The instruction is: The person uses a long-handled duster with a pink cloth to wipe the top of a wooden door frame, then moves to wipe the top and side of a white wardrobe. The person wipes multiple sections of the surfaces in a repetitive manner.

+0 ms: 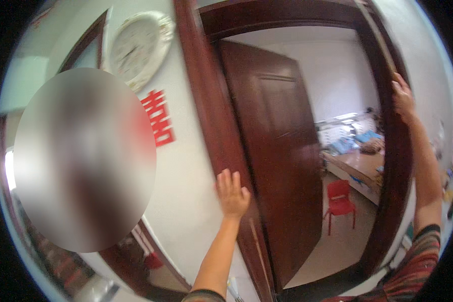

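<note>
My left hand (233,194) lies flat against the dark red-brown door frame (207,113), fingers spread and holding nothing. Up at the right side of the doorway, my right hand (403,96) is closed around the lower end of a long thin light-brown stick (379,39). From there the stick runs up along the right jamb, and its top reaches the picture's upper rim. Between my two arms a brown panelled wooden door (275,151) stands ajar, swung into the room beyond.
A white ornate wall clock (136,51) hangs left of the frame, above a red paper-cut character (160,120). Through the doorway are a red plastic chair (339,200) and a bed (356,162) with blue bedding. A large oval at left is blurred out.
</note>
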The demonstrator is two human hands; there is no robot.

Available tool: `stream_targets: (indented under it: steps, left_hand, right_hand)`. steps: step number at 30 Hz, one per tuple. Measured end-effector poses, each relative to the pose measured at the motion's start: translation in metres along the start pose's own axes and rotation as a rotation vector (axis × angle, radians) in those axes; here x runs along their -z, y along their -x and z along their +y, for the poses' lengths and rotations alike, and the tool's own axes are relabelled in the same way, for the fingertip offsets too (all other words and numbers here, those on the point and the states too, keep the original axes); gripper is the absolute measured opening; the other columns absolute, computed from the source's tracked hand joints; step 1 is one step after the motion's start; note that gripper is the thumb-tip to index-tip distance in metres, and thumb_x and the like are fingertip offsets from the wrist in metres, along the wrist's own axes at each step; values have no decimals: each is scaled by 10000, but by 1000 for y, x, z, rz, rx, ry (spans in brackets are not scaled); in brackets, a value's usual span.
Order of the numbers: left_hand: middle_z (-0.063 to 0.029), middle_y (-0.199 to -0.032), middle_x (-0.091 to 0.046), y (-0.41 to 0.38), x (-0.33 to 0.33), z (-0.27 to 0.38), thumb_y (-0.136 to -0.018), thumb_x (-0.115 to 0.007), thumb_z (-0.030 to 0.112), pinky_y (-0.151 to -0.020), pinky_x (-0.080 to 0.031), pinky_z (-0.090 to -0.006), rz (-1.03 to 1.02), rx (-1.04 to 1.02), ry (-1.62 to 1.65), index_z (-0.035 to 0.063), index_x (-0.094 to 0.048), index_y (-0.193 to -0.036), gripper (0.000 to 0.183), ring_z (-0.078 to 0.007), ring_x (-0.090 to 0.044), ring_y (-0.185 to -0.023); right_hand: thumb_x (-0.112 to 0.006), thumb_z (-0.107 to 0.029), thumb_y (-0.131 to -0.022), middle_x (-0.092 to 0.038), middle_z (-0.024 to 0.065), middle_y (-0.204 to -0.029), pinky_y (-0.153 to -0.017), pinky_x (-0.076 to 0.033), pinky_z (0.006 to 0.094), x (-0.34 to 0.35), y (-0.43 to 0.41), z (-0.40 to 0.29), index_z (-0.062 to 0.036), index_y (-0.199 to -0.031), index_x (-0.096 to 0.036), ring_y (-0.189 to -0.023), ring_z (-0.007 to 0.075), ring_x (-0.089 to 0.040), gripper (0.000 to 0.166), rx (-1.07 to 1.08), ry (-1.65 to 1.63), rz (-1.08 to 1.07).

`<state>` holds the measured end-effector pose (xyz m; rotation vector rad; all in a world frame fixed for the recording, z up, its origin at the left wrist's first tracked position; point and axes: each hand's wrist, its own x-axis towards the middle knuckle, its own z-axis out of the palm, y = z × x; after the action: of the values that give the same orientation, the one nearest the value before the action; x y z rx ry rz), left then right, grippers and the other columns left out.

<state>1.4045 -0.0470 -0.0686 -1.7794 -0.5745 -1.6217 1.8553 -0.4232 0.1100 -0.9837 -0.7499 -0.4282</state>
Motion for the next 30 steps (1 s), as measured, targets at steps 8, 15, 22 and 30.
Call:
stream_targets:
  steps: [8, 15, 22, 30]
  left_hand:
    - [-189, -1465, -286, 4, 19, -3, -807, -514, 159, -1118, -142, -518, -69, 13, -84, 44, -390, -1353, 572, -369, -239, -1364]
    - [-184, -1471, -275, 0, 16, -6, -791, -537, 140, -1111, -156, -536, -28, -6, -62, 63, -368, -1368, 607, -369, -232, -1365]
    - [-180, -1476, -263, -2, 18, -3, -790, -537, 121, -1107, -168, -546, -23, -23, -76, 77, -345, -1378, 620, -378, -233, -1361]
    - [-191, -1474, -262, 0, 19, -4, -789, -533, 120, -1107, -161, -551, -30, -18, -33, 69, -341, -1379, 622, -385, -219, -1365]
  right_hand:
    - [-495, -276, -956, -369, -53, -559, -318, -266, 208, -34, 84, -44, -219, -1423, -313, -395, 44, -303, 505, -145, -193, -164]
    - [-463, -244, -972, -342, -57, -548, -340, -260, 207, -28, 155, -66, -219, -1443, -280, -409, 45, -297, 506, -152, -196, -335]
    - [-509, -179, -948, -428, -63, -652, -376, -326, 176, -35, 170, -94, -191, -1425, -346, -469, 21, -383, 504, -9, -85, -533]
    - [-535, -274, -934, -603, 46, -815, -575, -433, 288, -53, 165, -101, -251, -1357, -468, -617, 101, -472, 429, 189, 245, -483]
